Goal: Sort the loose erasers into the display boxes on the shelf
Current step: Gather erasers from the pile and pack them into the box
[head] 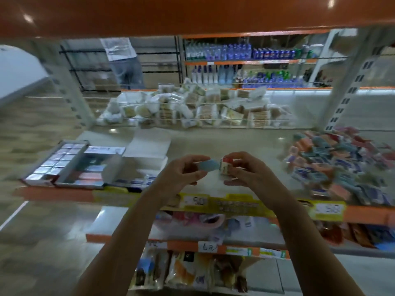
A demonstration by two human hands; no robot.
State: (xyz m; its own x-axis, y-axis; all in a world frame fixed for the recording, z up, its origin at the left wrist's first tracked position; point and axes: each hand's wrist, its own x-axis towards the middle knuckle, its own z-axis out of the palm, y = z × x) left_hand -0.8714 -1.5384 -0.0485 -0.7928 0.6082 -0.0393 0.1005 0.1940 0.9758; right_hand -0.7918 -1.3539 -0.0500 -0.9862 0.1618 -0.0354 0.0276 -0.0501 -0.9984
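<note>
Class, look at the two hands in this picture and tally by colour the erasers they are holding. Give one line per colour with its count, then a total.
Blue eraser, pinched in the left hand: 1
White eraser with a red end, held in the right hand: 1
Total held: 2
The loose pile on the right is too blurred to count.

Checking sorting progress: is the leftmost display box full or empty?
Full: the leftmost display box shows rows of wrapped erasers filling it edge to edge.

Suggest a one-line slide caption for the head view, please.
Left hand holds a blue eraser, right hand a white one, between display boxes and loose pile.
</note>
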